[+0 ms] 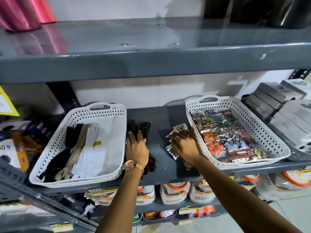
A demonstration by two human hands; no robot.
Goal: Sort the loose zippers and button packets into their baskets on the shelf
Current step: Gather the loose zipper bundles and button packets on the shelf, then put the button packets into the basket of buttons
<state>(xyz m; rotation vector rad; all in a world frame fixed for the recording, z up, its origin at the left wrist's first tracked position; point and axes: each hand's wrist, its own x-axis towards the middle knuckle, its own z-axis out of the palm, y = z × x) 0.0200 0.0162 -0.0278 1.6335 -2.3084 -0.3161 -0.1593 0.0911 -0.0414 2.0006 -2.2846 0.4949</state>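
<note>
On the grey shelf [161,121] stand two white perforated baskets. The left basket [116,148] holds black, beige and white zippers [79,145]. The right basket [198,135] holds several button packets [225,137]. Between them lies a bunch of dark loose zippers [143,128]; my left hand [136,148], with a watch, rests flat on it, fingers curled over it. Shiny loose button packets [178,130] lie right of centre; my right hand [185,145] lies on top of them, fingers bent around the pile, beside the right basket's wall.
Grey and white boxes [276,105] are stacked at the right end of the shelf, dark boxes [38,130] at the left. An upper shelf [151,52] overhangs close above. Jars [176,192] fill the shelf below.
</note>
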